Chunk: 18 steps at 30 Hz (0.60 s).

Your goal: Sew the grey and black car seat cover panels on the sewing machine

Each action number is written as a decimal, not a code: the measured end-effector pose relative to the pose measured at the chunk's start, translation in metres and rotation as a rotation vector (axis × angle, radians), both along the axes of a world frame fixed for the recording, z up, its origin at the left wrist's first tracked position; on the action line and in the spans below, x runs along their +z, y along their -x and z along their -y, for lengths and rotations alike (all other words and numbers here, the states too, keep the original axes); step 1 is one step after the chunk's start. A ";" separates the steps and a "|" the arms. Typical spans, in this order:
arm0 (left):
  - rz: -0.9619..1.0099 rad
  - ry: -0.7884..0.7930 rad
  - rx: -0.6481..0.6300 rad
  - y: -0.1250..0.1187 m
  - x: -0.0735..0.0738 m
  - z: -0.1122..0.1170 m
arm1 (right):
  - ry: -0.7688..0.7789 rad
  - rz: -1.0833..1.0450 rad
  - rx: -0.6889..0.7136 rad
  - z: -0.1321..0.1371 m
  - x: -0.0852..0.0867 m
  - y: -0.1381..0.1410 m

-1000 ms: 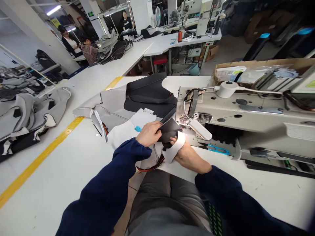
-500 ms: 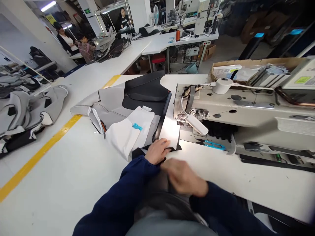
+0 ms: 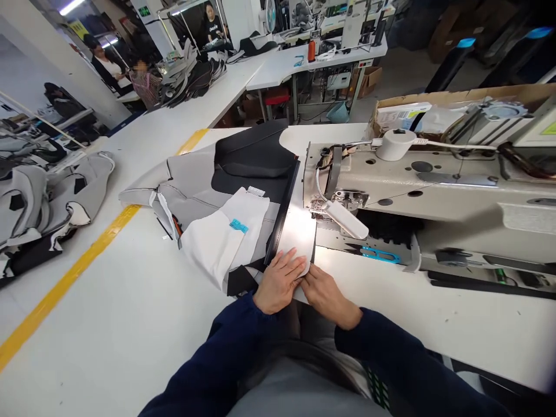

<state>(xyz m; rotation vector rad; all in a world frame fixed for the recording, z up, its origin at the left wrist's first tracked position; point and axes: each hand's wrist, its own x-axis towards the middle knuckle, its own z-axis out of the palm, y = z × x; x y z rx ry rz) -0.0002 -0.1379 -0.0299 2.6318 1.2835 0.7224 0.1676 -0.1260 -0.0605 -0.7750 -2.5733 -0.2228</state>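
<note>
My left hand (image 3: 279, 279) lies flat, fingers stretched out, on the near end of a white fabric piece (image 3: 299, 234) edged with a black strip (image 3: 281, 217). My right hand (image 3: 326, 292) rests beside it, fingers pressed down on the same white piece at its near right corner. The piece lies lit up in front of the sewing machine's needle area (image 3: 343, 202). Left of it lies a grey, white and black cover (image 3: 217, 197) with a small blue tag (image 3: 238, 226).
The beige sewing machine (image 3: 434, 185) fills the right, with blue-handled snips (image 3: 380, 255) on its bed and a cardboard box (image 3: 456, 110) behind. A yellow line (image 3: 78, 266) crosses the white table. More covers (image 3: 47, 202) pile at left. Other people work at far tables.
Both hands were lifting and folding a black and white piece at the needle; they have laid it flat on the table and now press down on its near end.
</note>
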 end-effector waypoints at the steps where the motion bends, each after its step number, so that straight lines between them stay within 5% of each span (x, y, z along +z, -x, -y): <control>1: -0.014 -0.006 -0.016 0.001 -0.003 -0.002 | 0.000 0.036 -0.017 0.004 0.000 0.000; 12: -0.013 -0.030 -0.083 0.004 -0.011 -0.038 | 0.011 0.044 -0.084 -0.016 -0.005 0.003; 18: -0.050 0.051 -0.187 0.010 -0.011 -0.046 | 0.094 0.006 -0.104 0.014 -0.003 0.009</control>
